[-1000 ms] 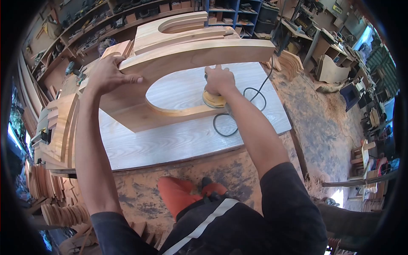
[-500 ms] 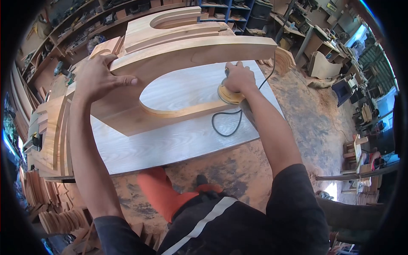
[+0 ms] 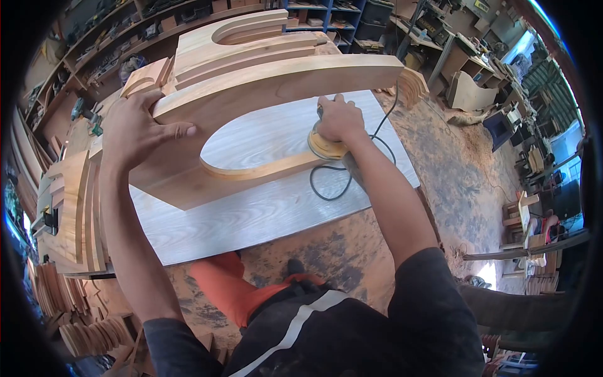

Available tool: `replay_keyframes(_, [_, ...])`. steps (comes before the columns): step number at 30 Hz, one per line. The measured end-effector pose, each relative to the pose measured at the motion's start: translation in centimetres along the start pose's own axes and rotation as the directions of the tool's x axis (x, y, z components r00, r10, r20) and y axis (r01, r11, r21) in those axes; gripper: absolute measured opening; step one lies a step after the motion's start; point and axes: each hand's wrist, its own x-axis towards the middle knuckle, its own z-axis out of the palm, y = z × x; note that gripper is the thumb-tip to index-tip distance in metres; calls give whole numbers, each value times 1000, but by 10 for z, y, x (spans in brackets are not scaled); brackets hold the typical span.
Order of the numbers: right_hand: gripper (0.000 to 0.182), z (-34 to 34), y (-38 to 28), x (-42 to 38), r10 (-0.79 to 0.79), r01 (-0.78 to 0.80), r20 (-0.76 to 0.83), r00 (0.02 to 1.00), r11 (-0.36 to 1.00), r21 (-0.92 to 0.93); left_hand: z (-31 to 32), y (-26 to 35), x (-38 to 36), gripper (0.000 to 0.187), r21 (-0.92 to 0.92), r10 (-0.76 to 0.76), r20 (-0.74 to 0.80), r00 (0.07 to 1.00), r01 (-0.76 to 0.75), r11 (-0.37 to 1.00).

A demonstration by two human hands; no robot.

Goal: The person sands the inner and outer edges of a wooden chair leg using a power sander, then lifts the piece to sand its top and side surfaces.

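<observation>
A thick U-shaped wooden piece (image 3: 251, 86) stands on edge on a pale wood-grain board (image 3: 220, 229), its open end toward the right. My left hand (image 3: 135, 129) grips its upper left corner, thumb along the near face and fingers over the far side. My right hand (image 3: 341, 119) is wrapped round the top of an orbital sander (image 3: 325, 148) with a yellowish base. The sander rests against the inner edge of the lower arm, near that arm's right end. Its dark cord (image 3: 312, 188) loops over the board.
Behind stand more cut wooden pieces (image 3: 195, 53), and others lean at the left (image 3: 66, 213). A green cordless drill (image 3: 86, 116) lies at the far left. Sawdust covers the floor (image 3: 452, 169). Shelves (image 3: 113, 47) and a blue rack (image 3: 323, 17) line the back.
The whole scene has shifted slightly left in view. My right hand and the sander have moved a little left along the lower arm. My left hand keeps its hold.
</observation>
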Motion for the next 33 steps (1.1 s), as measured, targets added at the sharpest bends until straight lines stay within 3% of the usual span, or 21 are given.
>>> replay_keyframes(1, [53,1,-6,-2,-29,30,-20,999,999,21,-1,1,0,84,-13,-37,53,998,38,999])
replay_keyframes(5, [49,7,-38,-9,-86,91,-79,993,993,71,0,2,-3,85,-35,-21,32,999,22,999])
replay_keyframes(11, [48,9,-92,-18,-97,103,-52,994,985,139,8,-5,-4,76,25,125,-138,983,-122,992])
replay_keyframes(13, [47,8,-103,-24,-87,95,-54,995,982,165,4,-1,-3,80,-82,35,-25,999,-37,996])
replay_keyframes(16, [46,5,-110,-29,-109,109,-7,994,983,148,4,-1,-3,80,-41,39,-23,999,-40,998])
replay_keyframes(21, [46,6,-72,-21,-27,33,-34,999,985,170,1,0,-4,79,-6,8,17,1000,-8,1000])
replay_keyframes(26, [47,2,-12,-14,70,-64,-63,996,994,86,5,-1,-9,80,-52,71,-80,994,-75,996])
replay_keyframes(33, [49,-4,36,-3,187,-186,-23,982,982,35,4,-1,-10,80,-50,11,-46,999,-14,999])
